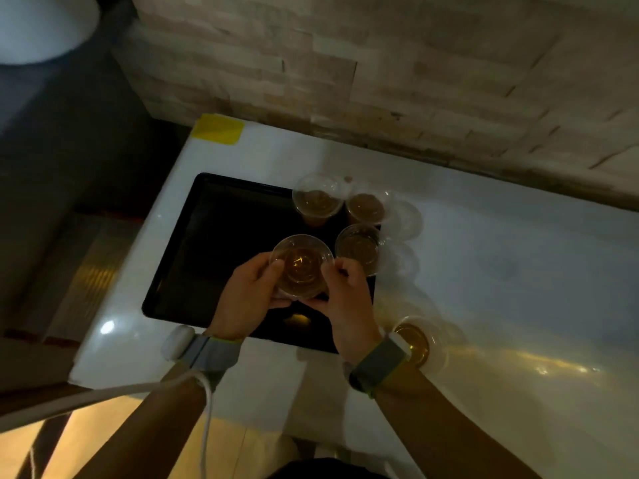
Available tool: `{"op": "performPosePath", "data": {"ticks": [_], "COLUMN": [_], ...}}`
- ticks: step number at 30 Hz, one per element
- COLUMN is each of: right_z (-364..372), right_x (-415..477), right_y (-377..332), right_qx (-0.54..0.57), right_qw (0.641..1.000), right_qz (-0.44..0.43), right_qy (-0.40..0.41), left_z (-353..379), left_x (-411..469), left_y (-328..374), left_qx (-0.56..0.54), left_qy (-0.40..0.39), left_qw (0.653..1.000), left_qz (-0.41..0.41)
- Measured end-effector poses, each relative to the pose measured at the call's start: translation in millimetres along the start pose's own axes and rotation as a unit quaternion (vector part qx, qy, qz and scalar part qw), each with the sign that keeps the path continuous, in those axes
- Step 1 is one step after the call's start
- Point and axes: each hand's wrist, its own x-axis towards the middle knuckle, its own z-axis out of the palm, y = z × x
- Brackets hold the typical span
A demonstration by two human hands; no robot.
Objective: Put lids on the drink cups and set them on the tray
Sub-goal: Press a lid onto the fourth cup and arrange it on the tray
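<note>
- The clear cup of amber drink (301,267) is held above the black tray (214,243), with a lid apparently on it.
- Left hand (250,292) and right hand (342,288) clasp its rim, fingers pinching.
- Judged step: sealing; next, lower it beside three cups (359,248) at the tray's far right.
- One cup (413,342) waits off the tray, near right.

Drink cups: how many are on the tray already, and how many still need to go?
Three cups sit at the black tray's far right corner; whether each is lidded is unclear. Both hands, left hand and right hand, hold a fourth cup over the tray. One more cup waits on the white counter.
</note>
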Motion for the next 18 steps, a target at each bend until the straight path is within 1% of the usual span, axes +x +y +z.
{"op": "performPosePath", "data": {"ticks": [3, 6, 8, 12, 18], "right_z": [14.1, 21.4, 25.6, 28.6, 31.2], "right_x": [9.2, 11.4, 12.1, 12.5, 14.2], "right_y": [4.8, 12.7, 17.2, 24.7, 21.7], "right_qx": [0.034, 0.080, 0.107, 0.100, 0.134], "right_qw": [0.998, 0.995, 0.992, 0.992, 0.989], "right_qz": [0.033, 0.041, 0.038, 0.011, -0.003], "right_qy": [0.038, 0.052, 0.059, 0.076, 0.066], "left_z": [-6.3, -8.9, -11.6, -10.6, -5.9], "left_x": [16.1, 26.9, 34.6, 47.9, 58.8], "left_y": [-6.0, -11.0, -13.2, -15.1, -16.9], "left_qx": [0.006, 0.011, 0.001, -0.033, -0.088], "left_qy": [-0.007, -0.010, -0.014, -0.021, -0.022], "left_qw": [1.000, 1.000, 1.000, 0.998, 0.994], "left_qz": [-0.012, -0.019, -0.028, -0.043, -0.067]}}
